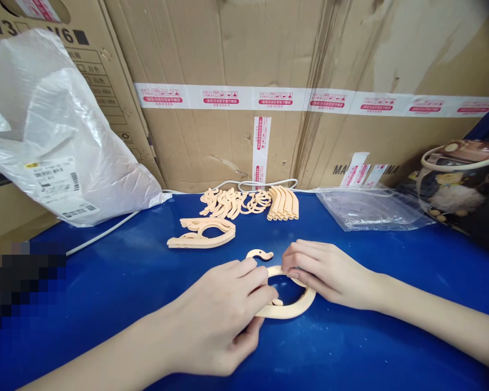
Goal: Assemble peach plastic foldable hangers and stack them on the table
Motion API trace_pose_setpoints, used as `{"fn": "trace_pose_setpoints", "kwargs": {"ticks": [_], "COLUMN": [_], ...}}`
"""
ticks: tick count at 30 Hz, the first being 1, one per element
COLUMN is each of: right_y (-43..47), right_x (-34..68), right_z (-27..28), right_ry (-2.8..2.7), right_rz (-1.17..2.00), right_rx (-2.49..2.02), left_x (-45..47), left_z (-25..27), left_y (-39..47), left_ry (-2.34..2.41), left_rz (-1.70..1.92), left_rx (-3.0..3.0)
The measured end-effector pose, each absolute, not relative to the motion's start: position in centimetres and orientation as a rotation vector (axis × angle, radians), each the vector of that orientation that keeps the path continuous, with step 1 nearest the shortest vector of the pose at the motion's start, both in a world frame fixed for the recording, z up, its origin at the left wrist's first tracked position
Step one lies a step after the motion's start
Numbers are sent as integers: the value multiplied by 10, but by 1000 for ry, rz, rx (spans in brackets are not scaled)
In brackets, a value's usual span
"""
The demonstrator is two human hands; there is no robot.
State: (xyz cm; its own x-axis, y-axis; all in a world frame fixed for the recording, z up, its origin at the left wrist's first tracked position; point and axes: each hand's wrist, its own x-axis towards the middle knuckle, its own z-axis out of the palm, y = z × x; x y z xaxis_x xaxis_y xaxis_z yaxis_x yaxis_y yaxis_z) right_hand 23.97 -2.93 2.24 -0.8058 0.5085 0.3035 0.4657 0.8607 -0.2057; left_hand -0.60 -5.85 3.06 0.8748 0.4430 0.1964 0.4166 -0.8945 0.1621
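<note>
"Where are your hands working?"

"On the cream loop (287,312), the centre of your clock, over the blue table (350,347). Your left hand (224,309) pinches its nine o'clock side, your right hand (330,271) its one o'clock rim. The two are apart, with the loop between them."

"Is your loop complete?"

"Probably not. A curved hook (264,255) shows at eleven o'clock, just past your left hand; whether it is attached can't be told, as you cover the joint."

"What looks done on your table?"

"The stack of joined pieces (199,243) between ten and eleven o'clock, seemingly."

"And what have you left?"

"Your small loose parts (230,203) at eleven o'clock and row of curved arms (284,201) at twelve look unjoined, so you seem only partway along."
</note>
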Motion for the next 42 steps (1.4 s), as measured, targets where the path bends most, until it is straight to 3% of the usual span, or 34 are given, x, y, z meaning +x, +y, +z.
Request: {"fn": "trace_pose_setpoints", "kwargs": {"ticks": [12,24,34,39,42], "right_y": [-22,-20,-21,-21,-22], "right_x": [239,250,248,247,245], "right_z": [23,33,37,38,34], "right_ry": [-2659,-2017,-1521,-1597,-1876], "right_rz": [183,24,641,843,770], "right_rx": [-824,-934,-1020,-998,-1062], "left_x": [-8,-15,-10,-11,-13], "left_z": [35,39,25,23,24], "left_y": [-58,-46,-43,-37,-34], "left_ry": [594,677,995,1007,959], "left_rz": [255,302,564,530,479], "left_rx": [2970,2845,2543,2709,2831]}}
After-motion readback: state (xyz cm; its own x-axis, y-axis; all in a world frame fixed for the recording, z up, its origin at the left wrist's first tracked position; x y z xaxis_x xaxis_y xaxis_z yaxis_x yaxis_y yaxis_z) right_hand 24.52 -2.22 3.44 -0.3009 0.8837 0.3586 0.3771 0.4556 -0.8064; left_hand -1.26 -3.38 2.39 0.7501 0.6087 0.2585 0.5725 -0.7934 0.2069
